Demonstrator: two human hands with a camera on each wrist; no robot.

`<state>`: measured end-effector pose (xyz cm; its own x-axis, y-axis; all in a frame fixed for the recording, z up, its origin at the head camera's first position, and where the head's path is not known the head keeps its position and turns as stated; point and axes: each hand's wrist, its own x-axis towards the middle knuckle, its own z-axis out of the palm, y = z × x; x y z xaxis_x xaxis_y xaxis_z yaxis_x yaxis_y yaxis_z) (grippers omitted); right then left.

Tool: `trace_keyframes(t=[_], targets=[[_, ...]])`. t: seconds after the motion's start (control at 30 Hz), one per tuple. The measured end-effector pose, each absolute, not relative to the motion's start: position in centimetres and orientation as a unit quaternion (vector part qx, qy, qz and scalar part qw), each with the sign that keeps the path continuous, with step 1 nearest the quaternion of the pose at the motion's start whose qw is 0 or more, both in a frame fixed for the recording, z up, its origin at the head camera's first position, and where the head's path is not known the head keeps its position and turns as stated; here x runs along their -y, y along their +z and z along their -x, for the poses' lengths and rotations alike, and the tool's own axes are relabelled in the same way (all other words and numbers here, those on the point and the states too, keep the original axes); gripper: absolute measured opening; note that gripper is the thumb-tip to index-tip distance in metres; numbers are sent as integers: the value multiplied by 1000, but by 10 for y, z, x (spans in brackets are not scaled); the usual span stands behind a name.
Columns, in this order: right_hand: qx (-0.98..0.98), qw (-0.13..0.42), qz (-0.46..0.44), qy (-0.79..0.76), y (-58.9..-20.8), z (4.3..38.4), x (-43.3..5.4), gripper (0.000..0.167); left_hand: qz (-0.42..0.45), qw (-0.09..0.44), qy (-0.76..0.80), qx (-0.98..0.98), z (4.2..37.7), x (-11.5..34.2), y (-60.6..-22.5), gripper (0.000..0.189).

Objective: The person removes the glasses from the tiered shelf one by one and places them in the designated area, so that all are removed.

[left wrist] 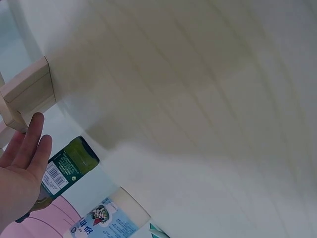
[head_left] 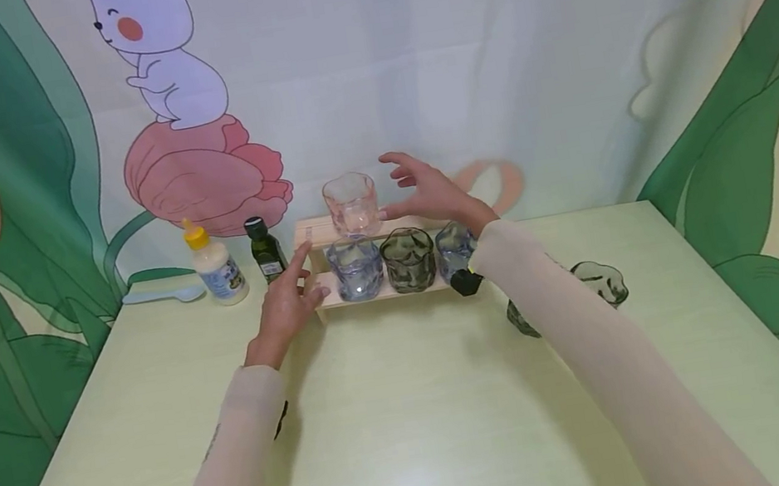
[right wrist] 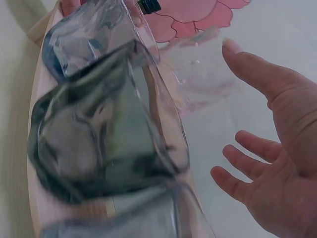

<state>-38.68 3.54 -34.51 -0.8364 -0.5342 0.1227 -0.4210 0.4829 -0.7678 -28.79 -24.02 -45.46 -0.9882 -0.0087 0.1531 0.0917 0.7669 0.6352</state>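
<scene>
right hand was released: fingers spread and slightly bent, thumb tip right at the right side of the pink glass; couldn't tell whether thumb and glass touched. pink glass stood upright on the upper step of the wooden rack, toward its left half. left hand was at the rack's left end, also ungripped, fingers loosely extended; left wrist view had fingertips against the end piece, thumb near the left blue glass. lower step carried three glasses in a row: left blue glass, dark grey-green glass in the middle, right blue glass partly behind the right forearm. left of the rack, just past the left hand, a green bottle with black cap; next to it a squeeze bottle with yellow cap, then a pale blue spoon lying flat. right of the rack, more dark glassware on the pale table, mostly hidden by the right sleeve. behind everything hung a printed backdrop, rabbit and big plants.
</scene>
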Motion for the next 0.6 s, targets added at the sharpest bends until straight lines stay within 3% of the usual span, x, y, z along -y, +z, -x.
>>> trace_keyframes(t=[0.6], targets=[[-861, 90, 290, -407, -354, 400, 24, 95, 11, 66, -329, 942, 289, 239, -453, 84]])
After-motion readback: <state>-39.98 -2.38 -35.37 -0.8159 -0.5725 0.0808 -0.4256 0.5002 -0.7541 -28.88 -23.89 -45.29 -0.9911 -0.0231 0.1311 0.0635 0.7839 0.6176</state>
